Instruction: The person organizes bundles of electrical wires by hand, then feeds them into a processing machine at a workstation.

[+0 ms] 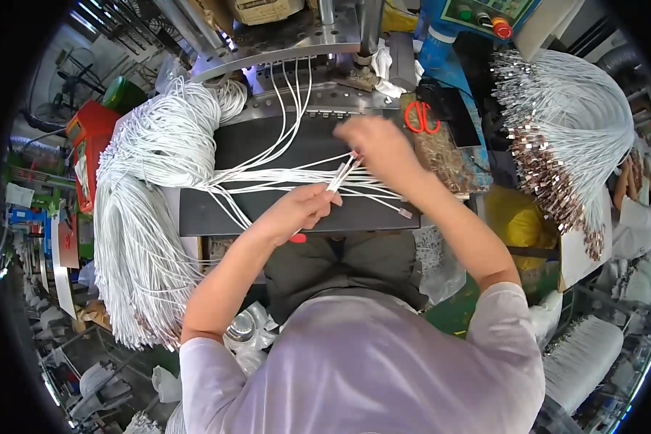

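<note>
My left hand [300, 210] pinches the metal-tipped ends of a few thin white cables [340, 176] over a black mat [267, 145]. Just above them my right hand [376, 145] grips the same cable ends with closed fingers. Several more white cables [267, 177] fan out across the mat from a big bundle [159, 145] on the left. One loose cable end with a metal plug [405, 213] lies on the mat to the right of my left hand.
A metal machine plate [296, 40] stands behind the mat, with cables running up into it. Red-handled scissors [421, 117] lie at the right rear. A large fan of metal-tipped white cables [571, 137] hangs at the right. Another person [640, 210] is at the far right.
</note>
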Demonstrator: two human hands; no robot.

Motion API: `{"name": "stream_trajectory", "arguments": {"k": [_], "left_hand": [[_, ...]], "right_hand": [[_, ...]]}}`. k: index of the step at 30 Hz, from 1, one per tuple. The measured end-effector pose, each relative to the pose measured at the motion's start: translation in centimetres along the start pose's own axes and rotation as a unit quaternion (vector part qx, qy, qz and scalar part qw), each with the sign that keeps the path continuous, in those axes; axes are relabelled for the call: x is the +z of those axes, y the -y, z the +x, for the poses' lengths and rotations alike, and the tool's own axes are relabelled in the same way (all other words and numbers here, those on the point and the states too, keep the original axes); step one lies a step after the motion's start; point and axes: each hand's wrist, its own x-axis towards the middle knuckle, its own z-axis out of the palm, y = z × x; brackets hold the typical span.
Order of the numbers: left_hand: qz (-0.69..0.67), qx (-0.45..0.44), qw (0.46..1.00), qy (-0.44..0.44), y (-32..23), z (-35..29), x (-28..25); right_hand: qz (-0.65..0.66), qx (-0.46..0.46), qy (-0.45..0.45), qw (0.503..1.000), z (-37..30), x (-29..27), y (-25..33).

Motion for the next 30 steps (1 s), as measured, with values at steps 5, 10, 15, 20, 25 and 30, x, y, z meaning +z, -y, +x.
{"name": "stream_trajectory", "arguments": {"k": [5, 10, 15, 20, 25, 30], "left_hand": [[0.048, 0.017, 0.998, -0.047, -0.8, 1.2, 0.8], [0.032, 0.06, 0.997, -0.049, -1.5, 3.1, 1.4], [-0.016, 0.125, 0.984, -0.127, -4.0, 5.3, -1.6], [-0.017, 0.127, 0.976, -0.178, -4.9, 8.0, -3.2], [-0.097, 0.118, 0.979, -0.132, -4.3, 8.4, -3.6], [-0.005, 0.101, 0.983, -0.154, -4.1, 7.9, -3.6]], "right_hand": [[0.275, 0.243, 0.065, 0.928, 1.7, 0.2, 0.5], [0.395, 0.288, 0.067, 0.87, 0.5, 0.1, 1.8], [0.066, 0.215, 0.207, 0.952, -1.3, -1.3, -0.5], [-0.118, 0.085, 0.002, 0.989, 0.5, 1.0, -1.8], [-0.25, 0.03, 0.027, 0.967, 1.3, 3.5, -4.4], [0.014, 0.106, 0.069, 0.992, -0.2, 4.3, -4.3]]}}
